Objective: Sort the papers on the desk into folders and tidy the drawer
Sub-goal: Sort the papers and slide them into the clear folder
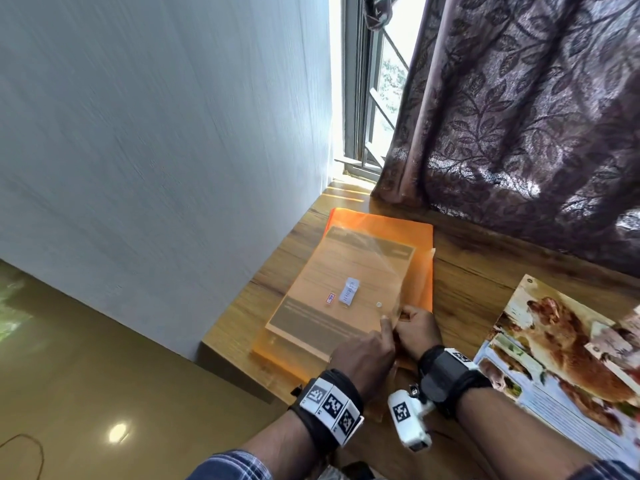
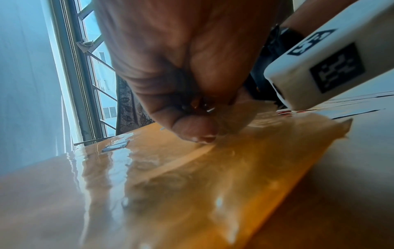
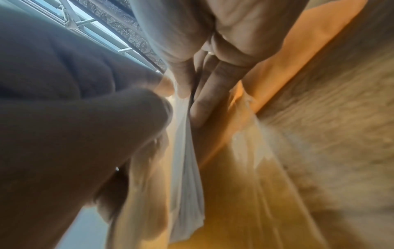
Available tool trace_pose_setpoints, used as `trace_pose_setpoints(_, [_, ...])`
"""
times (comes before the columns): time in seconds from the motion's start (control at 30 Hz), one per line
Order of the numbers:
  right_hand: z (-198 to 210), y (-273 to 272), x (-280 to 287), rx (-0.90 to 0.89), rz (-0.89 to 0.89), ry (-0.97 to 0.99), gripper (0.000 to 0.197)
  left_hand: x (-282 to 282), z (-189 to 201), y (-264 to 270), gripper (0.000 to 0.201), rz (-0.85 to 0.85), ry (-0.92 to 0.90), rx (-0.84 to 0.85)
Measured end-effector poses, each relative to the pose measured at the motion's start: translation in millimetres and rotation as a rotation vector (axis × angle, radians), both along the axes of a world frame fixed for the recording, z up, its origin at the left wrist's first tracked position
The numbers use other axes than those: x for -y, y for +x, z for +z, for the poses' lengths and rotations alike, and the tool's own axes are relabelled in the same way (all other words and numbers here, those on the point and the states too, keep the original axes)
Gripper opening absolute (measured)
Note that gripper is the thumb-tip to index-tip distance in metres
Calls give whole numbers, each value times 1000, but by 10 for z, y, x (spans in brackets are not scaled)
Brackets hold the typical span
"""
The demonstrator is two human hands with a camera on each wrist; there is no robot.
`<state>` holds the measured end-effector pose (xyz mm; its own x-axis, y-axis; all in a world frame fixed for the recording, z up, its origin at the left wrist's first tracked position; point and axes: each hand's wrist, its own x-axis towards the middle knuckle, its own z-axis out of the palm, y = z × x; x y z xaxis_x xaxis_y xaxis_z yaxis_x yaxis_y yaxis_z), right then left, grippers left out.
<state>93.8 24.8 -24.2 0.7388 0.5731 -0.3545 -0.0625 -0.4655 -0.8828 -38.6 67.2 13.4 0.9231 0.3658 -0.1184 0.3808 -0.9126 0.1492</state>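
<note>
At the near right corner of the orange folder (image 1: 346, 282), you are working both hands on the flap edge: your left hand (image 1: 363, 351) is pinching the translucent cover with thumb and curled fingers, and your right hand (image 1: 417, 332) is curling its fingers (image 3: 204, 101) around the thin layers at the same corner. Neither hand is hanging loose; both are gripping plastic. Risks, judged from this: you are pulling two hands on one thin corner, so the cover could crease or tear there, and the already ragged edge in the left wrist view suggests it is weak. The printed paper (image 1: 341, 289) inside could be sliding out toward you if you are lifting the open side too far. The whole stack is sitting close to the desk (image 1: 485, 271) edge on the wall side, so a sideways tug could be pushing it off onto the floor (image 1: 104, 358). The small white label (image 1: 349, 291) and the tiny red sticker (image 1: 330, 298) are lying on the cover, well clear of your fingers. The folder itself is lying flat, directly ahead of both hands, with your fingertips touching only its near corner. A second orange folder appears to be lying underneath, slightly offset. The glossy picture pages (image 1: 561, 358) are waiting to your right, apart from the folder, untouched. The curtain (image 1: 519, 116) is hanging behind. No drawer is showing in any view.
</note>
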Motion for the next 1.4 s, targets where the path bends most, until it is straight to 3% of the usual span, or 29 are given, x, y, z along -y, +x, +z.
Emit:
trace_pose_setpoints(0.2, [-19, -27, -3, -46, -93, -69, 35, -13, -57, 7, 69, 76, -65, 27])
trace_pose_setpoints(0.27, [-12, -29, 14, -51, -149, -57, 33, -52, -81, -23, 69, 48, -71, 16])
trace_pose_setpoints(0.47, [78, -125, 157, 84, -309, -31, 15, -189, -94, -156, 29, -33, -42, 10])
trace_pose_setpoints(0.63, [170, -333, 316, 291, -220, -162, 13, -255, 44, -260, 11, -86, -44, 16])
trace_pose_setpoints(0.8, [262, -643, 466, 481, -126, -303, 28, -218, 10, -391, 14, -133, 58, 67])
trace_pose_setpoints(1.07, [283, -1118, 844, 494, 2, -375, 55, -57, -74, -811, 36, -20, 132, 161])
trace_pose_setpoints(1.4, [171, -1903, 1212, 616, 77, -403, 50, 105, -91, -1549, 37, 31, 138, 104])
